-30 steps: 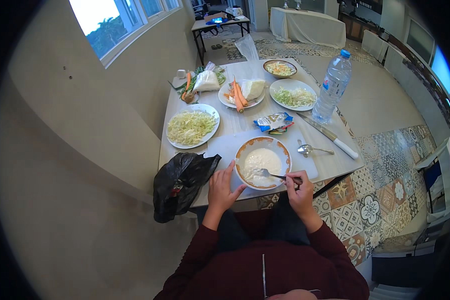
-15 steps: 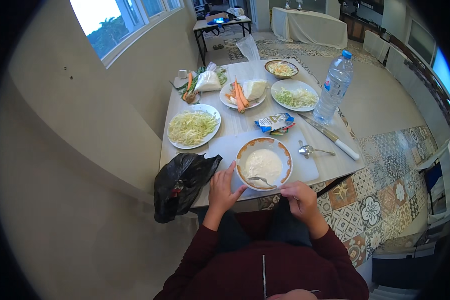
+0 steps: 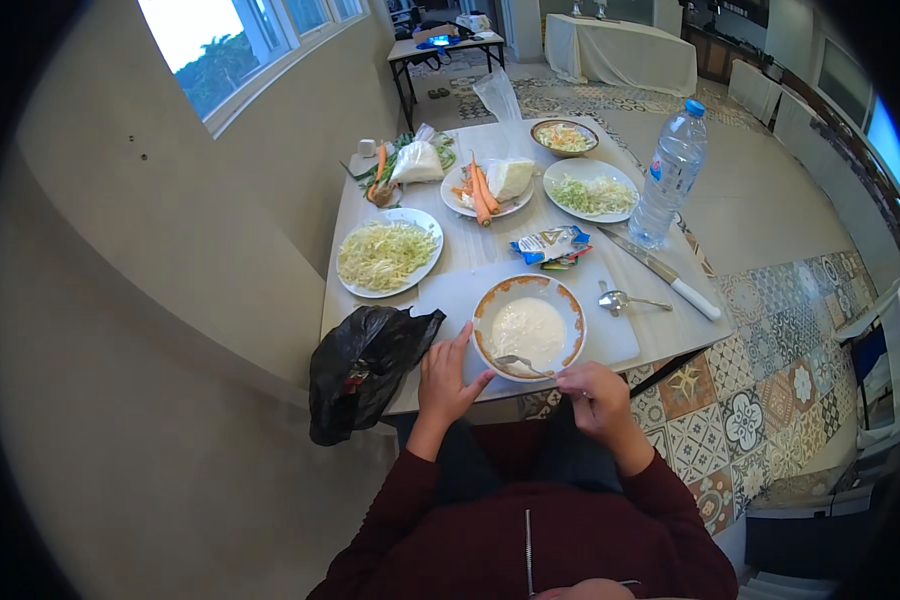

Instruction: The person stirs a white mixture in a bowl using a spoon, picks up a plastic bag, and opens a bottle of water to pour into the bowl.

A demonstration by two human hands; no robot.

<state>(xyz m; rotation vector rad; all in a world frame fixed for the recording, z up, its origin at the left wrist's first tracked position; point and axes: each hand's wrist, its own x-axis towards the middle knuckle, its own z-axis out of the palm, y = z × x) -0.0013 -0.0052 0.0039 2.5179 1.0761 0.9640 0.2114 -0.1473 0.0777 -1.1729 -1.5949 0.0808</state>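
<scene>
Clearly, left grip (image 3: pixel 447 386) spread against patterned bowl (image 3: pixel 574 305), right grip (image 3: pixel 601 402) pinching fork (image 3: pixel 526 364).

Pale table (image 3: pixel 675 326): at near left, black plastic bag (image 3: pixel 363 370) (hanging partly past the edge); near middle, white cutting board (image 3: pixel 612 343); at left and farther back, three white dinner plates (image 3: pixel 434 252); at far end, brown-rimmed bowl (image 3: pixel 566 154); at right, white-handled kitchen knife (image 3: pixel 665 272); just beyond, upright water bottle (image 3: pixel 668 180).
</scene>
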